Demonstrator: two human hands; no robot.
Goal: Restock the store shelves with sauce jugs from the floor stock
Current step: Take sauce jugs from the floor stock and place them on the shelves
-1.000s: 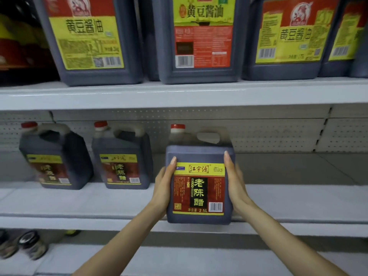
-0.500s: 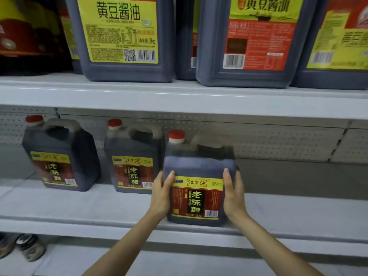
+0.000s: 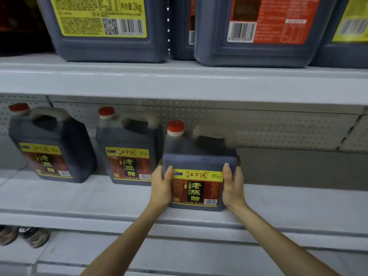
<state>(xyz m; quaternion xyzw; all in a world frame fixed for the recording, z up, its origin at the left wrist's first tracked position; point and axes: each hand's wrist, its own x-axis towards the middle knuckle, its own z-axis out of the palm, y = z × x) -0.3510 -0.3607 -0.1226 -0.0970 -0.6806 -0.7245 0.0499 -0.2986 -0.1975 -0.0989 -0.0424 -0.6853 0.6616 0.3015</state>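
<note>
Left grip (image 3: 161,188): clamped on the jug's left side, with the thumb across the front edge and the fingers hidden behind.
Right grip (image 3: 232,186): clamped likewise on the right side, with the thumb up along the label's edge.
Jug (image 3: 199,160): upright between both grips, its base seemingly on the shelf (image 3: 298,204) near the front lip, label facing out.
Weight: dark liquid filled it to the shoulder, so it was likely heavy, and a two-sided hold suited it.
Hold: the flat side walls served for sliding, but the moulded handle (image 3: 209,134) on top looked better for lifting.
Walls: stiff, smooth translucent plastic, probably slick in a damp palm and unlikely to break.
Shape: a squarish block with rounded corners and a sloped shoulder.
Cap (image 3: 175,126): red over a white collar, at the top left corner.
Label (image 3: 197,186): glossy, with a yellow band over red and black.
Shelf surface: pale, smooth painted metal, so the jug should slide.
Neighbours: the middle jug (image 3: 129,166) stood just beside the left grip, and the far jug (image 3: 49,154) stood apart.
Back: a perforated panel (image 3: 278,126).
</note>
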